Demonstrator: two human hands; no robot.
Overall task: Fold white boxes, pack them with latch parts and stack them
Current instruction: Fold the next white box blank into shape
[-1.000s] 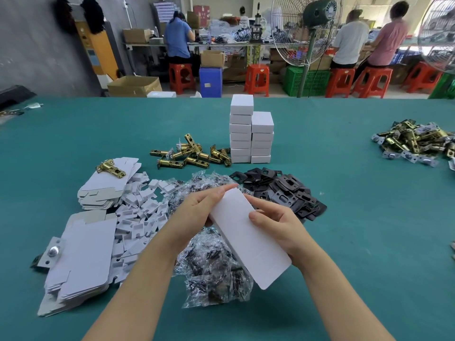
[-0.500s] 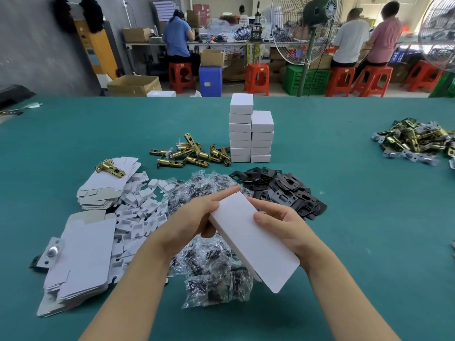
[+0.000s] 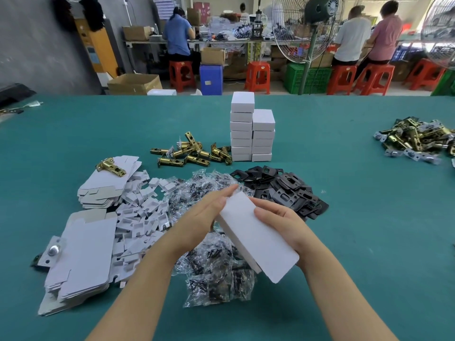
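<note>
White box now squared up, unprinted; left hand and right hand grip pinching it.

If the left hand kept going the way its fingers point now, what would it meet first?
The left hand points up and right across the far end of the white box it holds. Past that, probably the pile of black plates, though the bagged screws lie close below; depth is unclear.

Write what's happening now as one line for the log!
step: folding box | left hand: holds white box | right hand: holds same box | stack of finished boxes: behind, on table
</note>
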